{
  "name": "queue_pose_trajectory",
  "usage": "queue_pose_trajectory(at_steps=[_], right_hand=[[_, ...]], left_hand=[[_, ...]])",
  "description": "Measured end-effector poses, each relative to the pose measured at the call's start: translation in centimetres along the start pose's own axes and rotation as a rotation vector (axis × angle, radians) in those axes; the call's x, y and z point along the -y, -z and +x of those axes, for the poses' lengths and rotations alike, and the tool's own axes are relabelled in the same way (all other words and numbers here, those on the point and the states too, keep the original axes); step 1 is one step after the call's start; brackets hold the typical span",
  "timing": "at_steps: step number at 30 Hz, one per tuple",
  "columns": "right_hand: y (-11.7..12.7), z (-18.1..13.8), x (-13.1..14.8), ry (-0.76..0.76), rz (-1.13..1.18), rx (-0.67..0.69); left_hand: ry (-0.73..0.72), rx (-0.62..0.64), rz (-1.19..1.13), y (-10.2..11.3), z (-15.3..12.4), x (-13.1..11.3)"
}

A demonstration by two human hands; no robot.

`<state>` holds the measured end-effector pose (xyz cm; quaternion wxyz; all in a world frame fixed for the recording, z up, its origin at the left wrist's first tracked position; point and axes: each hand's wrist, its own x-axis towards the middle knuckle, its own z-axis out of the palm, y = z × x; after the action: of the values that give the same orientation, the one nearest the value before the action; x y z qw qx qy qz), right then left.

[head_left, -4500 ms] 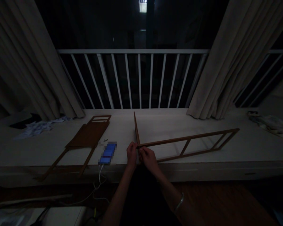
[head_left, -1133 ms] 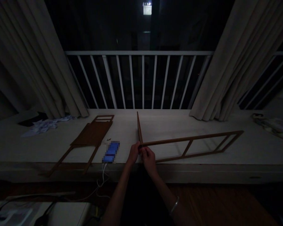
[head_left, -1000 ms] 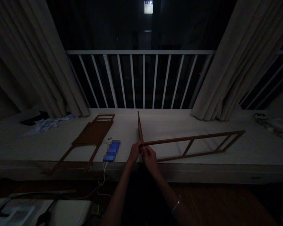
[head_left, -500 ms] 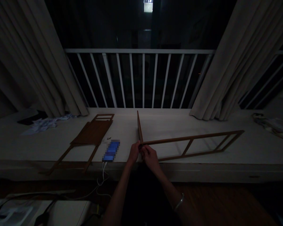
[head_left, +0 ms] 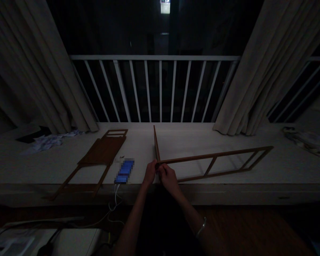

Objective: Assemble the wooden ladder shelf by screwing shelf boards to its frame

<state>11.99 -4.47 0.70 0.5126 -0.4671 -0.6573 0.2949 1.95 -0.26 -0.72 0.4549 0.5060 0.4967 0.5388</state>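
In dim light a long brown wooden ladder-like frame lies on the white sill, stretching right. A short wooden piece rises from its left corner toward the railing. My left hand and my right hand are both closed in a pinch at that corner joint, where the two pieces meet. Whatever small part sits between the fingers is too dark to make out. A bracelet is on my right wrist.
A second brown wooden panel with legs lies flat to the left. A blue glowing phone with a white cable sits beside it. Crumpled paper lies far left, cloth far right. White railing and curtains stand behind.
Both hands stay pinched at the frame's corner with only small finger shifts. The view has drifted slightly; the frame and panel have not moved.
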Motion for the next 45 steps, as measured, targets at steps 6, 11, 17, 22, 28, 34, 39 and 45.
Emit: queue_pose_trajectory(at_steps=[6, 11, 17, 22, 28, 34, 39, 45], right_hand=[[-0.9, -0.1, -0.7, -0.045, 0.085, -0.044], [-1.2, -0.2, -0.9, -0.066, 0.142, -0.061], [-1.1, -0.2, -0.3, -0.086, 0.165, -0.077], [-1.1, 0.2, 0.2, -0.11, 0.099, -0.103], [-1.0, 0.5, 0.3, -0.065, -0.045, -0.121], [-1.3, -0.5, 0.0, -0.026, -0.267, -0.114], [-1.1, -1.6, -0.6, -0.083, -0.088, -0.134], [-0.4, -3.8, -3.4, -0.192, 0.07, -0.083]], left_hand=[[0.008, 0.046, -0.023, 0.0, -0.1, -0.3], [0.02, 0.065, -0.027, 0.2, 0.1, -0.1], [0.039, 0.011, -0.018, 0.1, 0.3, 0.8], [-0.001, -0.024, 0.015, 0.2, 0.4, 1.4], [-0.045, -0.043, 0.017, 0.0, 0.3, 1.1], [-0.045, -0.085, 0.006, -0.1, 0.3, 0.8], [-0.033, -0.076, -0.019, -0.3, 0.0, 0.5], [0.003, -0.067, -0.041, -0.6, -0.5, -0.3]])
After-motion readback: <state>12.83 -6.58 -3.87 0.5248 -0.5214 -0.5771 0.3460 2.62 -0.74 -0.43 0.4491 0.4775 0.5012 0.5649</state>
